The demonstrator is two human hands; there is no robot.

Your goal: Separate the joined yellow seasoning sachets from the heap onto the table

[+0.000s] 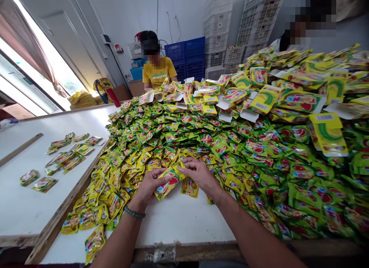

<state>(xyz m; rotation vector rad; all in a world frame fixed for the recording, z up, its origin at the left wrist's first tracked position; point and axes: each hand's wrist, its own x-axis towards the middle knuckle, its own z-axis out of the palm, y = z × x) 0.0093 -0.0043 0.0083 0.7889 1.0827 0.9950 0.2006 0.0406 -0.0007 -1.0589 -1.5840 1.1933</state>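
Observation:
A small yellow candy carton (165,188) with a red fruit slice printed on it is held just above the white table, tilted up to the right. My left hand (150,183) grips its left end, thumb on top. The fingers of my right hand (200,175) pinch its upper right end. Whether that end is open or closed I cannot tell. A yellow sachet (189,188) lies just below the carton. Beyond my hands spreads a heap of yellow sachets (112,204), with green sachets (259,148) behind and to the right.
Unfilled-looking yellow cartons (265,99) with white flaps top the heap. Left of a wooden divider strip (69,206), several cartons (66,160) lie on the white table (23,206). A person in a yellow shirt (158,74) sits opposite; another person is at the far right. Crates (216,41) stand behind.

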